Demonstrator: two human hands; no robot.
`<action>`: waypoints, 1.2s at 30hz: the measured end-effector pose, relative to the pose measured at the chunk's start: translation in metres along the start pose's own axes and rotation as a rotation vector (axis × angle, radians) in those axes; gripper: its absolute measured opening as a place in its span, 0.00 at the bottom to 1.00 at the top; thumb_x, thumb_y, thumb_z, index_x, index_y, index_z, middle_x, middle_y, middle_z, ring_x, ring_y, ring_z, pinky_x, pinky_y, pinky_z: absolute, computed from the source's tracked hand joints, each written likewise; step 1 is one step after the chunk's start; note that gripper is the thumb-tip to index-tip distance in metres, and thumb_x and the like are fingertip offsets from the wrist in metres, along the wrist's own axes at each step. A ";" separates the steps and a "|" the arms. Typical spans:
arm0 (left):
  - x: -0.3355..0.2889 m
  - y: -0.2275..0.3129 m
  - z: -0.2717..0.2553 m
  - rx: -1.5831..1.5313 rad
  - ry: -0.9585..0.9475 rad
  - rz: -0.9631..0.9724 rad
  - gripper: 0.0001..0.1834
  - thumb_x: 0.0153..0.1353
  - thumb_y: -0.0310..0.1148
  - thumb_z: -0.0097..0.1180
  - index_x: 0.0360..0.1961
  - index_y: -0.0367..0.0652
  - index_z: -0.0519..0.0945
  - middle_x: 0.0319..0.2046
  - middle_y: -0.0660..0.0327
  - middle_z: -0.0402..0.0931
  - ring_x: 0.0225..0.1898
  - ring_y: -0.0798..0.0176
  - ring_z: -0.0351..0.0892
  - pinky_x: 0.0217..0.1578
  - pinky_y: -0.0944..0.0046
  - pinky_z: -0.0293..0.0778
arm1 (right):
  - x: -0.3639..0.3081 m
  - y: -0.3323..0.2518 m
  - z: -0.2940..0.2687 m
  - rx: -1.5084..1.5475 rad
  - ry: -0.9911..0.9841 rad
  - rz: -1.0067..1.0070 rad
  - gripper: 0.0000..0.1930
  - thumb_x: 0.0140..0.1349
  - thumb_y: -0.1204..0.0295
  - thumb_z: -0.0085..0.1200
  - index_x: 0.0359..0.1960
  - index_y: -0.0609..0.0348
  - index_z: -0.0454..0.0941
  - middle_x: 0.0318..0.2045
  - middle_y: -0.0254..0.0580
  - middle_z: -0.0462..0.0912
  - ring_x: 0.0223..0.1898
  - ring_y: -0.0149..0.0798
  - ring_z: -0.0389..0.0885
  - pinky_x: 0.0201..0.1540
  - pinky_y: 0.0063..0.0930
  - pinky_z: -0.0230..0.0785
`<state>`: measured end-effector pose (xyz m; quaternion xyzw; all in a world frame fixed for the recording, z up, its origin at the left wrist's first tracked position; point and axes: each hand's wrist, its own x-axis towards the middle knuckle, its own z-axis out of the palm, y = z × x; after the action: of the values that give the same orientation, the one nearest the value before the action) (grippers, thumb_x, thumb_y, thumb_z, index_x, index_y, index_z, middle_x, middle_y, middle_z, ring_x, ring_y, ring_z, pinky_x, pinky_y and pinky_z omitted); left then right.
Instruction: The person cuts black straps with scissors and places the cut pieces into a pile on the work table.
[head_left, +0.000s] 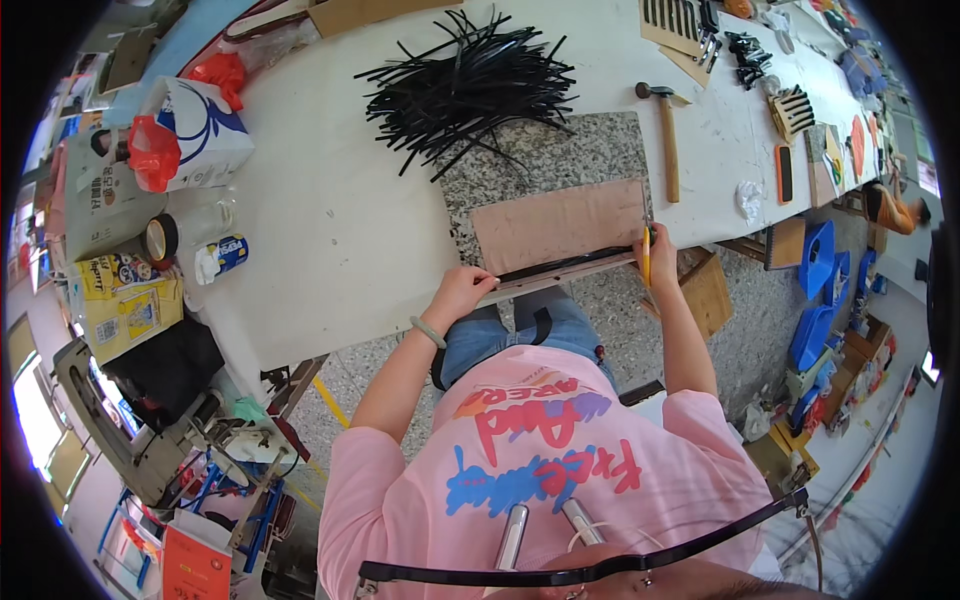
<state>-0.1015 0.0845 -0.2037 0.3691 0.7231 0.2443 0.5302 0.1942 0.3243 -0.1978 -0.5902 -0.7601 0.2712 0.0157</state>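
Note:
My left hand [465, 292] is closed in a pinch at the left end of a thin black strip [565, 264]. The strip runs along the near edge of a pinkish-brown board [560, 222]. At its right end, my right hand [657, 258] is closed round a slim yellow-handled tool [646, 262], whose thin tip points away from me; its exact kind is unclear. Under the board lies a speckled grey stone slab [600, 150]. A loose heap of black strips [470, 90] covers the slab's far left part and the table beyond.
On the white table [310, 200], a wooden-handled hammer [670, 150] lies right of the slab. An orange-and-black block [784, 174] and small tools are farther right. A can [222, 258], a clear jar [205, 217] and bags stand left. Blue bins [817, 260] sit beyond the table's right side.

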 end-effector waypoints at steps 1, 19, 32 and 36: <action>0.001 0.000 0.000 -0.018 0.016 0.011 0.15 0.54 0.40 0.58 0.33 0.38 0.82 0.27 0.54 0.81 0.30 0.59 0.81 0.34 0.64 0.74 | -0.001 -0.002 -0.003 -0.016 0.022 -0.003 0.21 0.52 0.70 0.56 0.47 0.60 0.67 0.32 0.59 0.79 0.38 0.61 0.76 0.39 0.45 0.69; 0.047 0.061 -0.115 -0.595 0.342 0.017 0.12 0.59 0.32 0.55 0.40 0.35 0.79 0.24 0.65 0.77 0.19 0.79 0.62 0.20 0.76 0.60 | 0.043 -0.173 -0.050 0.514 -0.244 -0.273 0.22 0.61 0.66 0.51 0.54 0.61 0.64 0.32 0.42 0.79 0.28 0.34 0.77 0.34 0.28 0.72; 0.061 0.068 -0.127 -0.924 0.407 0.135 0.21 0.58 0.28 0.57 0.48 0.39 0.61 0.27 0.57 0.79 0.21 0.75 0.68 0.22 0.76 0.63 | 0.036 -0.285 0.010 0.182 -0.944 -0.295 0.34 0.58 0.36 0.38 0.34 0.61 0.73 0.21 0.37 0.74 0.21 0.29 0.75 0.22 0.25 0.67; 0.060 0.066 -0.132 -0.899 0.389 0.102 0.22 0.58 0.28 0.57 0.48 0.39 0.59 0.27 0.56 0.78 0.20 0.75 0.67 0.21 0.76 0.62 | 0.044 -0.284 0.018 0.054 -0.921 -0.291 0.37 0.55 0.34 0.39 0.40 0.60 0.76 0.19 0.44 0.77 0.22 0.34 0.79 0.26 0.29 0.71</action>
<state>-0.2187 0.1774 -0.1477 0.0865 0.6127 0.6221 0.4796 -0.0775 0.3130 -0.1038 -0.2958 -0.7555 0.5188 -0.2693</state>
